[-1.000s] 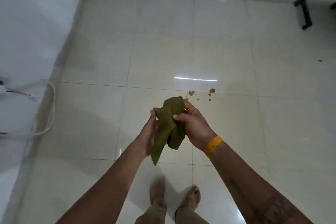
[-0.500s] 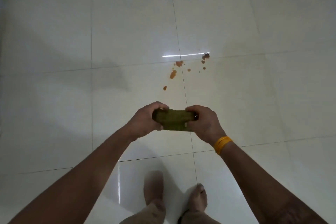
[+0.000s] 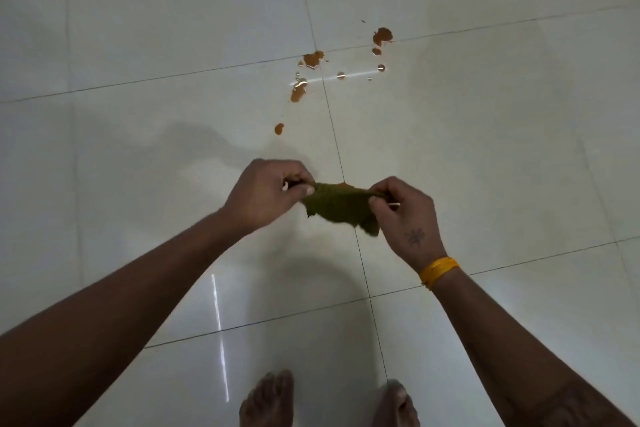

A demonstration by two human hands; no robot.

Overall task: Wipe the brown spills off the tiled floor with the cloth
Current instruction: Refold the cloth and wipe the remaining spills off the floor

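An olive-green cloth (image 3: 337, 208) is stretched in the air between both hands, above the pale tiled floor (image 3: 138, 28). My left hand (image 3: 266, 192) pinches its left end and my right hand (image 3: 405, 215), with a yellow band on the wrist, pinches its right end. Brown spills (image 3: 313, 59) lie on the floor ahead of the hands, scattered around a tile joint: a larger blot (image 3: 382, 35) at the far right, a streak (image 3: 298, 92) and a small drop (image 3: 279, 129) closest to the cloth.
My two bare feet (image 3: 266, 399) stand on the tiles at the bottom edge. Grout lines cross the glossy floor, and a bright light reflection runs through the spills.
The view has tilted down and come closer to the spills. The hands have pulled apart, and the cloth, bunched between them before, now spreads out between the fingers.
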